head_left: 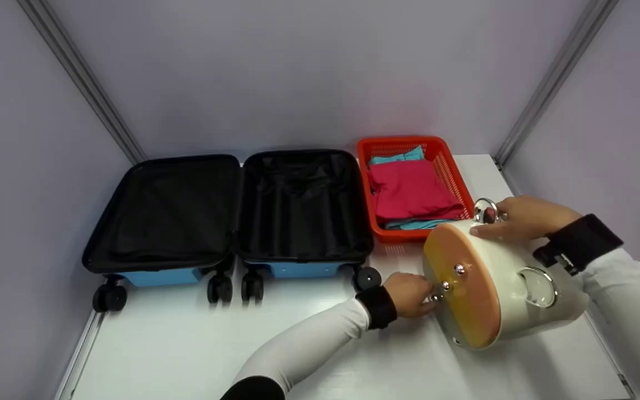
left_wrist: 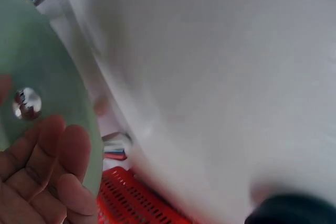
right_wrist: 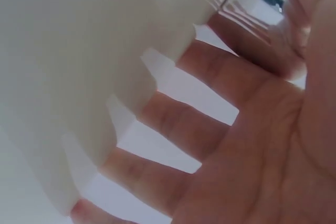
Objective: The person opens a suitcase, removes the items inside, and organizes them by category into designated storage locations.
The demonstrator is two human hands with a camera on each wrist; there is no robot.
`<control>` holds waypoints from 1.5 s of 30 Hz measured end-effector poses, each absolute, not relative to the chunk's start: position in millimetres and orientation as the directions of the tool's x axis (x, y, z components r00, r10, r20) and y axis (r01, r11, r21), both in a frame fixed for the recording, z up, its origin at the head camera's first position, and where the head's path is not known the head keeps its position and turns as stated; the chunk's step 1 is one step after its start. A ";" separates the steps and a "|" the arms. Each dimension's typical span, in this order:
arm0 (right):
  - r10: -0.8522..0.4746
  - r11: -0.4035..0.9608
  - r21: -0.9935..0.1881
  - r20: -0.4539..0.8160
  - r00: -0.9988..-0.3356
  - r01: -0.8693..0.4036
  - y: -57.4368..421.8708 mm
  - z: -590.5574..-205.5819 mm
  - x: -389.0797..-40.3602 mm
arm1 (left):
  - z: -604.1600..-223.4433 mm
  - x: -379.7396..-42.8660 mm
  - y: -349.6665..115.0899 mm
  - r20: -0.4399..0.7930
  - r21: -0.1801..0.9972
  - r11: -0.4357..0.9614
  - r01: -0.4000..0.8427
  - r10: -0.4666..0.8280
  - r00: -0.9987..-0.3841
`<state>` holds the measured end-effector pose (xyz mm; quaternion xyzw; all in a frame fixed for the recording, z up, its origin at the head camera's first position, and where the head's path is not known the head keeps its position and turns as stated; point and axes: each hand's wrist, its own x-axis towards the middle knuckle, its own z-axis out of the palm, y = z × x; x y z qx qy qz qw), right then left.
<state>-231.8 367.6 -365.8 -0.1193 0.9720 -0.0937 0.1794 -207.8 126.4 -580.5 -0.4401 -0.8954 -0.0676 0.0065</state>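
Observation:
A glossy cream container [head_left: 520, 289] with chrome ring handles is tipped on its side, its oval base turned toward the left. The base [head_left: 464, 300] reflects orange and yellow and carries round chrome studs. With the thumb along its upper wall and the fingers beside a ring handle, my right hand [head_left: 520, 216] holds the container. In the right wrist view, spread fingers [right_wrist: 184, 124] press against the smooth cream wall. My left hand [head_left: 409, 294] is at the base's left edge. Its loosely bent fingers [left_wrist: 52, 156] lie close to a chrome stud [left_wrist: 26, 103] in the left wrist view.
A red basket [head_left: 365, 183] behind the container holds folded pink cloth [head_left: 411, 191] and blue cloth [head_left: 403, 158]. Left of it lies a blue wheeled suitcase [head_left: 303, 269], spread open with both black-lined halves upward. Pale walls enclose the white table [head_left: 214, 344].

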 end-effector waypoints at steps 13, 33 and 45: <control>-0.294 0.955 -0.129 -0.334 -0.895 -0.265 364.7 -350.9 -215.2 | -541.5 -237.2 35.5 0.240 0.045 0.708 0.705 0.677 -0.695; -0.283 0.959 -0.090 -0.375 -0.883 -0.270 370.1 -352.3 -201.5 | -576.7 -249.3 -17.4 0.293 0.017 0.800 0.600 0.570 -0.768; -0.228 0.965 0.022 -0.414 -0.882 -0.260 405.6 -338.5 -190.7 | -584.7 -249.3 -17.5 0.388 -0.021 0.802 0.597 0.557 -0.734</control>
